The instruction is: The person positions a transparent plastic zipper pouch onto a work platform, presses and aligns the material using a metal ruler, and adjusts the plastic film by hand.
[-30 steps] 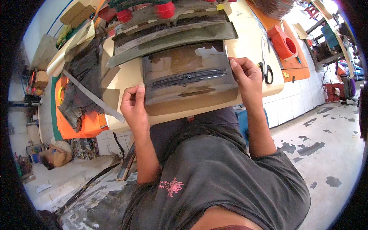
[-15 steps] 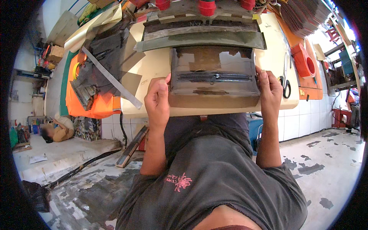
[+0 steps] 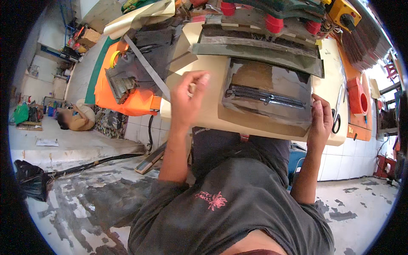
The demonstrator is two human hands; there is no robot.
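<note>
Far left: a person lies on their side on a raised ledge, a green plastic bag (image 3: 21,114) beyond. Next, on the table, orange material (image 3: 123,95) hangs over the edge under a heap of dark sheets (image 3: 155,42); a pale flat strip (image 3: 146,68) slants across them. Left hand (image 3: 190,95) is blurred, raised near the strip's lower end — well apart from the pouch, fingers curled toward the thumb; cannot tell whether it pinches anything. Centre-right: a see-through, dark-tinted pouch (image 3: 263,76) lies flat on cream paper (image 3: 204,68), its black zipper (image 3: 289,101) running across, just below a dark green strip (image 3: 255,53). Right hand (image 3: 322,117) is at the pouch's right edge, thumb and fingers close together; cannot tell if they clamp it. Beside it, black-handled scissors (image 3: 336,123) — then a red ring-shaped holder (image 3: 354,91).
</note>
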